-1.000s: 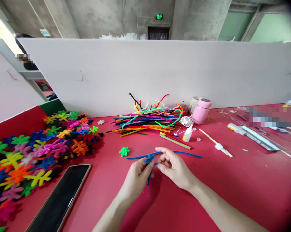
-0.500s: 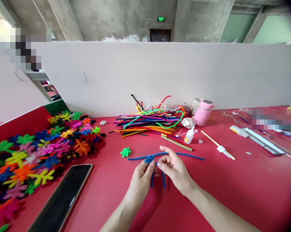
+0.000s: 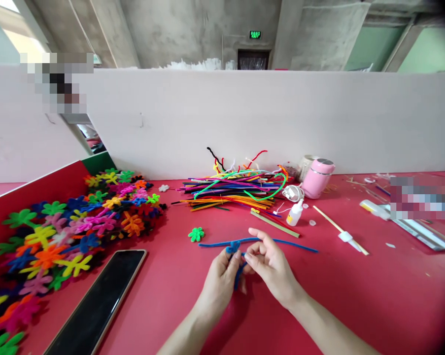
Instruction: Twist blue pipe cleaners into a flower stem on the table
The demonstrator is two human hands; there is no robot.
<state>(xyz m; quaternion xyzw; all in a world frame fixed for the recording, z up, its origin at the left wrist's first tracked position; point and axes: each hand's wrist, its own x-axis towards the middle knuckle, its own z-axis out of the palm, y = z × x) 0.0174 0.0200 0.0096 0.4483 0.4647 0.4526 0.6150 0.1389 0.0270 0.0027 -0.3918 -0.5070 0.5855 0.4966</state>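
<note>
Head view: left hand (image 3: 221, 275) and right hand (image 3: 273, 267) pinch a blue fuzzy stem (image 3: 234, 246) between them, its long axis running from looped end toward twelve o'clock to tail toward six.

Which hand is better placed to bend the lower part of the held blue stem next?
Probably the right hand: its fingertips are beside the lower blue stem, while the left hand pinches just under the loops.

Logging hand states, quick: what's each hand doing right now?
Left hand: closed, pinching the bent blue pipe cleaner.
Right hand: closed, fingers pinching it too.
</note>
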